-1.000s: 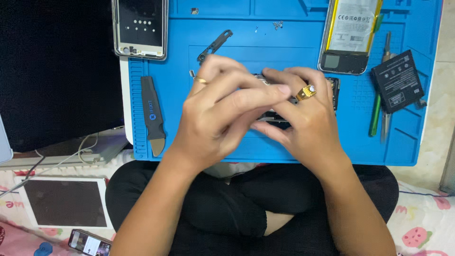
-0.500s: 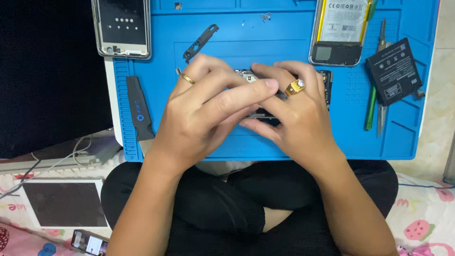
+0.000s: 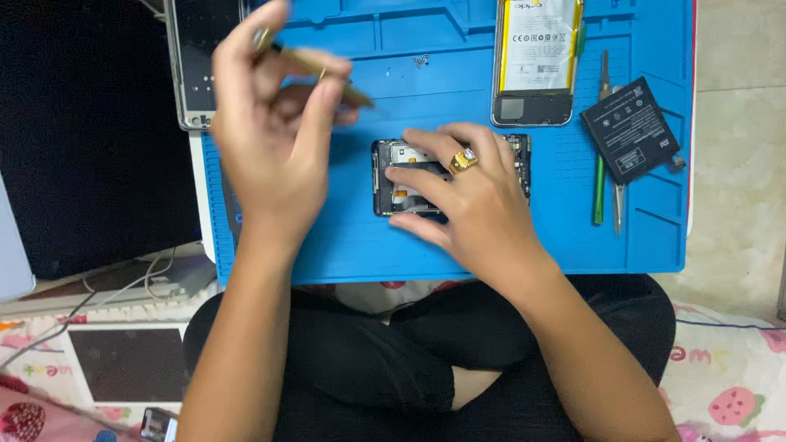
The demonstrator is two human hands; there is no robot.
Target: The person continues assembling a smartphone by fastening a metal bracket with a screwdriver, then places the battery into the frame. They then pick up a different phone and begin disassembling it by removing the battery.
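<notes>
An opened phone [image 3: 395, 177] with its inner parts showing lies on the blue work mat [image 3: 532, 245]. My right hand [image 3: 471, 209], with a gold ring on one finger, lies over the phone. Its fingers reach across the top and the thumb sits at the near edge, holding the phone down. My left hand [image 3: 270, 139] is raised above the mat's left part, apart from the phone. It pinches a thin brownish strip-like piece [image 3: 327, 69], which is blurred.
A second open phone with a white battery [image 3: 536, 61] lies at the mat's far edge, with a black battery [image 3: 630, 131] to its right. A green tool [image 3: 599, 184] and tweezers [image 3: 616, 205] lie beside them. A phone frame [image 3: 187, 82] lies at the far left, small screws [image 3: 422, 59] near it. A tablet [image 3: 127, 364] lies on the floor.
Both hands were together over the phone. My left hand has now lifted up and to the left with the thin piece, while my right hand stays on the phone.
</notes>
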